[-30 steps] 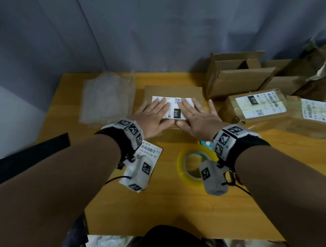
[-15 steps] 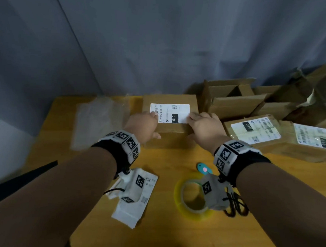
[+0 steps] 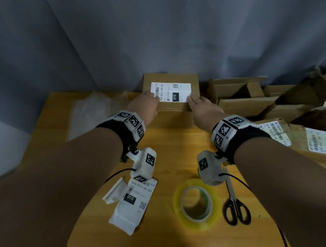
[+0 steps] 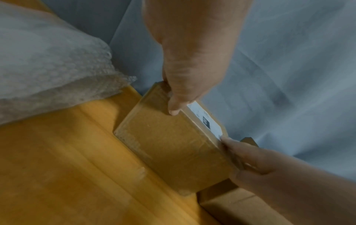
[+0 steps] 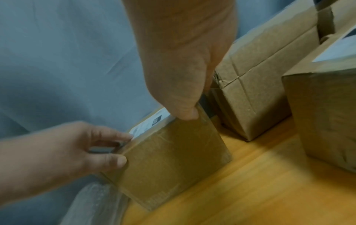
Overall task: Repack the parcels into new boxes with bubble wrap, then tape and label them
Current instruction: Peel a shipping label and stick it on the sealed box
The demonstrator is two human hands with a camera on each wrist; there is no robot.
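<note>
A sealed brown cardboard box (image 3: 175, 112) with a white "010" shipping label (image 3: 170, 91) on top stands at the table's far edge, against the grey curtain. My left hand (image 3: 147, 104) grips its near left corner, thumb on the front face (image 4: 173, 149) and fingers over the top. At the near right corner my right hand (image 3: 200, 106) grips the same way, its thumb (image 5: 185, 112) on the front face (image 5: 173, 159). In each wrist view the other hand shows too: the right hand (image 4: 269, 170) and the left hand (image 5: 57, 152).
Bubble wrap (image 3: 90, 115) lies at the far left. Loose label sheets (image 3: 134, 200), a yellow tape roll (image 3: 196, 203) and black scissors (image 3: 235, 206) lie near me. Open empty boxes (image 3: 242, 97) and labelled parcels (image 3: 276, 130) crowd the right side.
Both hands went from pressing flat on the label to gripping the box's near corners. The box has slid away from me to the far edge by the curtain.
</note>
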